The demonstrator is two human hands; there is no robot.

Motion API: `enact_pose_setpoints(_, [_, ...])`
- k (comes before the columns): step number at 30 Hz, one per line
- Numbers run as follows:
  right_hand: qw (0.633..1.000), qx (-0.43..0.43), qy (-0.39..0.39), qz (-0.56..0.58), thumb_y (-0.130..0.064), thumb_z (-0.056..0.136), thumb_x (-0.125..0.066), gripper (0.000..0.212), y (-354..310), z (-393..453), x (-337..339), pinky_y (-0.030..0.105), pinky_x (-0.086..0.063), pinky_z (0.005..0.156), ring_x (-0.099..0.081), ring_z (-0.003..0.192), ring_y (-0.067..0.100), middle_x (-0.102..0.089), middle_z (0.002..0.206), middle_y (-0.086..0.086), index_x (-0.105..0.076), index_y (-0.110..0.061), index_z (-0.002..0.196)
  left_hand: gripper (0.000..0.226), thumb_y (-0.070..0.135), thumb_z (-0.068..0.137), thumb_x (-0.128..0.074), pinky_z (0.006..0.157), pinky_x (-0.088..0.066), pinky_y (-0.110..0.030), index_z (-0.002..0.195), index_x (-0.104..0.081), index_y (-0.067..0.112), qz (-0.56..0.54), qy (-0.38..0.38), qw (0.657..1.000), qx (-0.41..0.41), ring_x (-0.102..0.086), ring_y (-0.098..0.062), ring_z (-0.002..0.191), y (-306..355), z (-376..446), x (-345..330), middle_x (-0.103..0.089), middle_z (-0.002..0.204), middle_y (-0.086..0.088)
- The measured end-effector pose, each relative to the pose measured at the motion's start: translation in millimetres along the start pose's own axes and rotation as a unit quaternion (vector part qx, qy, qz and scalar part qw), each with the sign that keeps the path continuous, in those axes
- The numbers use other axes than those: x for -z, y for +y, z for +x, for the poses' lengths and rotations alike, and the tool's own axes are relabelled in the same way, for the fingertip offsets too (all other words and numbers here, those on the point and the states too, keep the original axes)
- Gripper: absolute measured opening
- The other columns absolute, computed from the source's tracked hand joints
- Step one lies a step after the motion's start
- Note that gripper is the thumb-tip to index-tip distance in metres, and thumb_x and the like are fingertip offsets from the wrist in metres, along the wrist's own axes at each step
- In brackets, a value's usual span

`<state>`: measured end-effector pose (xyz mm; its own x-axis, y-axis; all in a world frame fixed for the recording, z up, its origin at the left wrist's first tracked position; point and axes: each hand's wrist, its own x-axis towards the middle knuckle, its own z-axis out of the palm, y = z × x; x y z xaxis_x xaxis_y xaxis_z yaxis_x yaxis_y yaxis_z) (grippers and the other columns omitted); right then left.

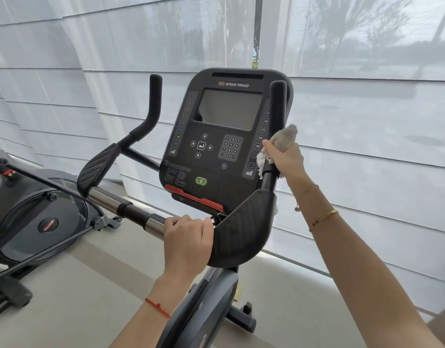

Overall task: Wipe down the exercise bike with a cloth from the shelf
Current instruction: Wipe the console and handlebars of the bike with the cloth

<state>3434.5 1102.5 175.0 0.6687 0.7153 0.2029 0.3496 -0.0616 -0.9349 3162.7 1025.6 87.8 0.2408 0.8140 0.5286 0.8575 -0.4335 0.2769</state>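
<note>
The black exercise bike's console (226, 136) faces me, with a dark screen and keypad. My right hand (289, 159) grips a pale grey cloth (283, 140) wrapped around the upright right handlebar (278, 104), about halfway up. My left hand (187, 241) holds the horizontal handlebar just left of the right elbow pad (244, 229), fingers curled over the bar. The left handlebar (153, 101) and left elbow pad (98, 164) are untouched.
Another exercise machine (33, 222) stands to the left on the pale floor. White window blinds (367, 146) run close behind the bike. The bike's frame and foot (239, 320) extend below the handlebars.
</note>
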Motion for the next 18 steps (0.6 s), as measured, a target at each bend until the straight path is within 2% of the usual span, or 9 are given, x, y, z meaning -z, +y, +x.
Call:
enact_pose_setpoints(3, [0.997, 0.077, 0.011, -0.031, -0.04, 0.083, -0.074, 0.06, -28.6, 9.2, 5.4, 0.019, -0.047, 0.071, -0.062, 0.087, 0.017, -0.064, 0.106, 0.006, -0.045, -0.002, 0.12, 0.056, 0.044, 0.091, -0.008, 0.077, -0.027, -0.027, 0.06, -0.049, 0.022, 0.0, 0.0, 1.0, 0.001, -0.038, -0.008, 0.057, 0.1, -0.2, 1.5, -0.046, 0.059, 0.01])
enact_pose_setpoints(4, [0.992, 0.115, 0.02, -0.046, -0.035, 0.084, -0.073, 0.058, -41.5, 13.5, 6.9, 0.02, -0.048, 0.069, -0.063, 0.083, 0.018, -0.065, 0.104, 0.007, -0.041, -0.002, 0.12, 0.057, 0.045, 0.091, -0.007, 0.078, -0.026, -0.026, 0.06, -0.049, 0.022, 0.002, 0.001, 1.0, 0.002, -0.038, -0.009, 0.057, 0.6, -0.2, 2.0, -0.046, 0.059, 0.01])
enact_pose_setpoints(7, [0.975, 0.205, 0.036, -0.075, -0.036, 0.081, -0.074, 0.06, -79.0, 23.2, 12.4, 0.039, -0.055, 0.08, -0.068, 0.087, 0.029, -0.068, 0.104, 0.012, -0.037, -0.007, 0.119, 0.059, 0.047, 0.09, -0.003, 0.078, -0.024, -0.025, 0.063, -0.05, 0.024, 0.016, -0.002, 1.0, 0.001, -0.039, -0.009, 0.059, 1.1, -0.8, 2.1, -0.047, 0.062, 0.011])
enact_pose_setpoints(9, [0.969, 0.233, 0.042, -0.077, -0.041, 0.078, -0.072, 0.055, -93.1, 31.5, 13.6, 0.045, -0.057, 0.078, -0.068, 0.088, 0.03, -0.066, 0.105, 0.011, -0.036, -0.015, 0.11, 0.06, 0.047, 0.09, -0.003, 0.078, -0.025, -0.025, 0.064, -0.051, 0.024, 0.011, -0.001, 1.0, 0.003, -0.039, -0.009, 0.06, 0.5, -0.7, 1.7, -0.051, 0.062, 0.009])
enact_pose_setpoints(13, [0.97, 0.226, 0.071, -0.053, -0.049, 0.076, -0.072, 0.061, -93.5, 33.9, 12.5, 0.038, -0.054, 0.083, -0.066, 0.093, 0.027, -0.067, 0.107, 0.005, -0.042, -0.015, 0.115, 0.059, 0.046, 0.091, -0.004, 0.078, -0.027, -0.025, 0.063, -0.05, 0.022, 0.012, -0.008, 1.0, 0.001, -0.04, -0.009, 0.059, 0.7, -1.0, 1.8, -0.048, 0.062, 0.009])
enact_pose_setpoints(15, [0.981, 0.178, 0.068, -0.026, -0.05, 0.076, -0.073, 0.065, -78.8, 27.6, 10.3, 0.027, -0.053, 0.083, -0.065, 0.089, 0.019, -0.068, 0.101, 0.0, -0.046, -0.014, 0.122, 0.056, 0.044, 0.092, -0.01, 0.078, -0.028, -0.026, 0.062, -0.051, 0.021, -0.002, -0.009, 1.0, 0.007, -0.041, -0.009, 0.059, 1.2, -0.9, 2.5, -0.048, 0.061, 0.009])
enact_pose_setpoints(17, [0.992, 0.122, 0.038, -0.015, -0.051, 0.074, -0.074, 0.056, -54.4, 19.7, 8.9, 0.019, -0.054, 0.077, -0.067, 0.079, 0.014, -0.07, 0.089, -0.004, -0.053, -0.017, 0.112, 0.053, 0.04, 0.094, -0.018, 0.078, -0.029, -0.027, 0.06, -0.052, 0.019, -0.014, -0.006, 1.0, 0.01, -0.042, -0.009, 0.058, 2.0, -1.3, 2.7, -0.049, 0.059, 0.007])
enact_pose_setpoints(18, [0.994, 0.105, 0.02, -0.02, -0.057, 0.07, -0.073, 0.055, -42.4, 16.3, 8.6, 0.022, -0.055, 0.08, -0.069, 0.079, 0.014, -0.071, 0.087, -0.005, -0.056, -0.021, 0.107, 0.051, 0.039, 0.094, -0.02, 0.078, -0.029, -0.028, 0.06, -0.051, 0.019, -0.013, -0.006, 1.0, 0.007, -0.042, -0.009, 0.058, 2.3, -1.6, 2.6, -0.049, 0.059, 0.007])
